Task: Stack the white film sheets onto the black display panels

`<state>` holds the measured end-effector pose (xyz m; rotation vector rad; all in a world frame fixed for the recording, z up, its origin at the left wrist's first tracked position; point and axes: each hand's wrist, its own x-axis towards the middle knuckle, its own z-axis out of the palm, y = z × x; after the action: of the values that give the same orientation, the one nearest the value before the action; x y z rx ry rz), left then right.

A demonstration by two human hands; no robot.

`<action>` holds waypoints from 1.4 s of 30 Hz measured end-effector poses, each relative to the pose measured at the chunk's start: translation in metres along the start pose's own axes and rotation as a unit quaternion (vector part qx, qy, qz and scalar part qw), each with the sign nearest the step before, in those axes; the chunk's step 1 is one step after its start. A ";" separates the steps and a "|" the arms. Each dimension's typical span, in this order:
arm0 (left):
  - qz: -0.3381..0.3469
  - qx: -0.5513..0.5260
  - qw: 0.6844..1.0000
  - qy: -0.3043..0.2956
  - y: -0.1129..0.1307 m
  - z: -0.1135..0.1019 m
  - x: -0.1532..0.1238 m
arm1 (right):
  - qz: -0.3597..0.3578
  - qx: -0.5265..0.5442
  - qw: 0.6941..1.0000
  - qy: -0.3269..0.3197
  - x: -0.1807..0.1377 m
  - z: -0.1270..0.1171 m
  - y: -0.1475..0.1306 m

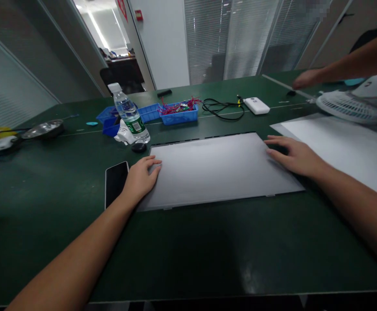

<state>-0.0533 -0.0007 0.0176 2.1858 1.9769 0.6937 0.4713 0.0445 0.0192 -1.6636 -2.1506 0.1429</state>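
A flat rectangular panel (210, 172) with a whitish-grey face and thin dark edges lies on the green table in front of me. My left hand (142, 176) rests at its left edge, with fingers stretched out and apart over the border. At the opposite side, my right hand (293, 155) is open, its fingertips by the upper right edge. Neither hand visibly grips anything. Just left of my left hand is a smartphone (116, 182) with a dark screen, partly covered by my wrist. A small black oval object (139, 147) sits near the panel's upper left corner.
Behind the panel stand a water bottle (130, 114) and a blue bin (179, 114) of red wires. A black cable (222, 108) runs by a white box (256, 106). White sheets (340, 147) and a fan (353, 106) are right; another person's hand (308, 79) reaches in.
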 end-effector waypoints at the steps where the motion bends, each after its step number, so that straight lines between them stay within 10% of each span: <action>1: 0.004 0.004 1.000 0.000 -0.001 0.000 0.000 | 0.010 0.003 1.000 -0.012 0.002 0.007 0.007; 10: 0.027 -0.015 0.999 -0.036 -0.012 0.003 0.006 | 0.010 -0.061 0.993 -0.103 0.001 0.028 0.011; 42: -0.059 -0.060 0.993 -0.081 -0.023 -0.001 0.011 | 0.056 -0.080 0.993 -0.070 0.002 0.033 0.011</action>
<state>-0.0747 0.0127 0.0127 1.9722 1.9136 0.5828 0.4680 0.0552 -0.0132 -1.9189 -2.2219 0.1249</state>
